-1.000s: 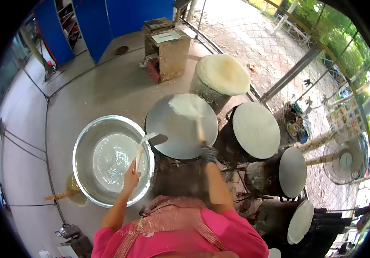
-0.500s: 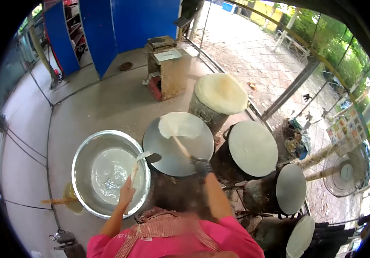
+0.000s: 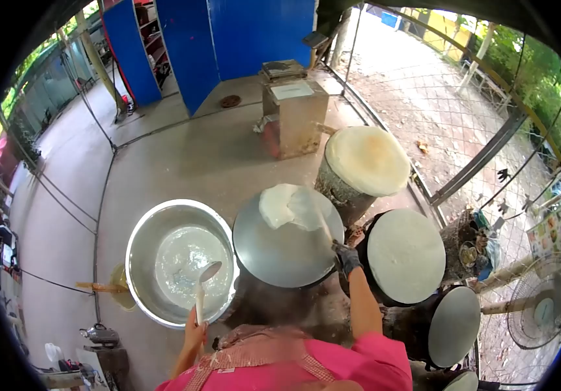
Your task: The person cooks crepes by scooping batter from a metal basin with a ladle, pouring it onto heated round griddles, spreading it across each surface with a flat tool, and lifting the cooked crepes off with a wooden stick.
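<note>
My left hand [image 3: 195,334] is wrapped round the pale handle of a ladle [image 3: 210,271]. The ladle's head hangs over the right part of a large metal basin [image 3: 138,244], which holds thin white batter [image 3: 181,251]. On my right hand [image 3: 346,257] is a dark glove, with the fingers closed on the wooden handle of a batter spreader [image 3: 326,231]. Its far end reaches the upper part of a round grey griddle [image 3: 274,260] and is hard to tell from the batter. White batter [image 3: 279,205] lies there in an uneven patch.
A drum [image 3: 345,186] topped with a thick pale round [image 3: 368,159] stands behind the griddle. More round griddles [image 3: 405,257] line my right, one with a white layer. Further off are a wooden cabinet [image 3: 301,124], a fan [image 3: 541,309] and a wire fence [image 3: 417,104].
My left hand has drawn the ladle from the griddle side back over the basin. My right hand has swung right with the spreader, and the batter reaches further right. The view has shifted.
</note>
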Tool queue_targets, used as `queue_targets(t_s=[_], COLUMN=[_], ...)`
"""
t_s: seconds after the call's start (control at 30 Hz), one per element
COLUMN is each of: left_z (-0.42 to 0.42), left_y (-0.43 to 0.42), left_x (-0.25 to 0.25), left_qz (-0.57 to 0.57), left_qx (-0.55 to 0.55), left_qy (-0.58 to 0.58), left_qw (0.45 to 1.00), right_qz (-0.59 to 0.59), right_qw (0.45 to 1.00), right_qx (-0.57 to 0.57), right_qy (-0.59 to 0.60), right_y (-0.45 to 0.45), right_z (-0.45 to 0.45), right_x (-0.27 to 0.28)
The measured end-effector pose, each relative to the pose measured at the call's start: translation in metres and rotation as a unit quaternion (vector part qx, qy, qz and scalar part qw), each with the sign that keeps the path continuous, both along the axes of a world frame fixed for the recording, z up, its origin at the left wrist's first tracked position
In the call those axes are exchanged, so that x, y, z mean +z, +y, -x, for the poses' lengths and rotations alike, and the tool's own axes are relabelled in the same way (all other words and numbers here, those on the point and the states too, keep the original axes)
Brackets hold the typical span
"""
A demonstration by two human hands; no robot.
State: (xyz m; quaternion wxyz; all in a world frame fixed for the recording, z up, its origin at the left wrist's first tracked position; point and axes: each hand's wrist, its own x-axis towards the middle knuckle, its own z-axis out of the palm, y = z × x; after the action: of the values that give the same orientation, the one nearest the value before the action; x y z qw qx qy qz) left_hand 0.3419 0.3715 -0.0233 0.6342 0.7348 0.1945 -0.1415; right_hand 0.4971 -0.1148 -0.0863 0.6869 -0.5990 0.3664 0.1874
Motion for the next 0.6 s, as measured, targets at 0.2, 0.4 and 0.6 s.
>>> queue_targets(t_s=[0.2, 0.4, 0.6], left_z=[0.017, 0.033, 0.033], left_y=[-0.016, -0.017, -0.021], left_x=[0.021, 0.024, 0.020], left_qz=[0.045, 0.044, 0.022], left_qx=[0.048, 0.080, 0.117], left_qy=[0.087, 0.076, 0.077], left_qw=[0.994, 0.993, 0.990], right_qz=[0.005, 0.000, -0.041], right_qw=[0.976, 0.993, 0.980], right_qx=[0.168, 0.119, 0.184], right_qy=[-0.136, 0.005, -0.057], right_y=[0.010, -0.003, 0.003], right_z=[0.019, -0.040, 0.004], right_x=[-0.022, 0.031, 0.015])
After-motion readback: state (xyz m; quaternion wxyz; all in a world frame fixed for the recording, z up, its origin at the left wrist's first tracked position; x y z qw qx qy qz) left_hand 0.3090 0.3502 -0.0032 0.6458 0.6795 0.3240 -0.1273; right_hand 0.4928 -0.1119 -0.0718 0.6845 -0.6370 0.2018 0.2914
